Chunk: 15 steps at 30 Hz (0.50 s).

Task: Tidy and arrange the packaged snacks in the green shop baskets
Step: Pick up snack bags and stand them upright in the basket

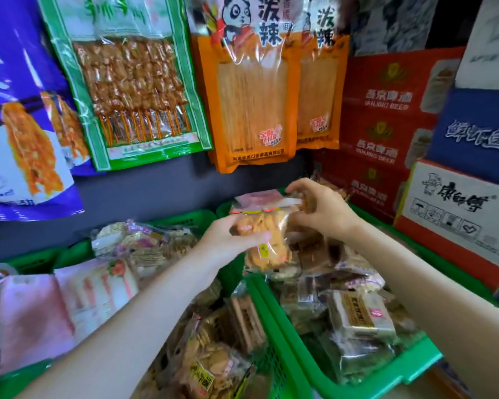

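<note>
A clear bag of orange-yellow snacks (267, 243) with a pink top hangs in the air over the far end of the right green basket (288, 321). My left hand (228, 237) grips its left side, thumb across the front. My right hand (320, 210) pinches its upper right corner. The right basket holds several wrapped brown and tan snack packs (355, 315). The middle green basket (190, 218) is full of cracker packs (211, 358). Pink and white bags (69, 295) fill the left basket.
Large snack bags hang on the wall above: purple (23, 116), green (127, 79) and two orange panda bags (257, 96). Stacked red beer cartons (386, 133) and blue and white boxes (458, 208) stand close on the right of the baskets.
</note>
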Motion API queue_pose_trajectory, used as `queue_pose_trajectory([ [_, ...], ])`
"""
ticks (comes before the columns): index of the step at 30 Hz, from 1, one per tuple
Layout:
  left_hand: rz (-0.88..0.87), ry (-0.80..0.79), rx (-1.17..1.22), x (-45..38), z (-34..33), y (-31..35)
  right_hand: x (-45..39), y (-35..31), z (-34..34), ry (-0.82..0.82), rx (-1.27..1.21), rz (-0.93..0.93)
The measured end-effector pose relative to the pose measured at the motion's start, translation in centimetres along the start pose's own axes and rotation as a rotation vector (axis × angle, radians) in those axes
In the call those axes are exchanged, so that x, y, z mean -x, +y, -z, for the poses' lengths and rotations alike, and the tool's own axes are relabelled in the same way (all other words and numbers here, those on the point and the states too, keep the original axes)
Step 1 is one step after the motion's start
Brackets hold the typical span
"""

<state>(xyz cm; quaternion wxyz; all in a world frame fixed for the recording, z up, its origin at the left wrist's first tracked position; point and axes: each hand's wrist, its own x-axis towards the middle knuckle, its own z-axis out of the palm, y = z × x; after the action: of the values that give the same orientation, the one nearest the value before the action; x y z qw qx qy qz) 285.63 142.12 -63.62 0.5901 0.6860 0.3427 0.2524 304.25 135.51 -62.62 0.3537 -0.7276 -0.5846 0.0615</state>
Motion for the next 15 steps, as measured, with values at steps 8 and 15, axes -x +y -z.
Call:
queue_pose_trajectory([
  [8,0.078,-0.081,0.349,-1.6,-0.7,-0.4,-0.5,2.1,3.2,-0.461,-0.657,-0.153],
  [15,0.205,0.156,0.052,-4.1,0.2,-2.6,-8.9,10.2,2.1,-0.193,0.328,-0.403],
])
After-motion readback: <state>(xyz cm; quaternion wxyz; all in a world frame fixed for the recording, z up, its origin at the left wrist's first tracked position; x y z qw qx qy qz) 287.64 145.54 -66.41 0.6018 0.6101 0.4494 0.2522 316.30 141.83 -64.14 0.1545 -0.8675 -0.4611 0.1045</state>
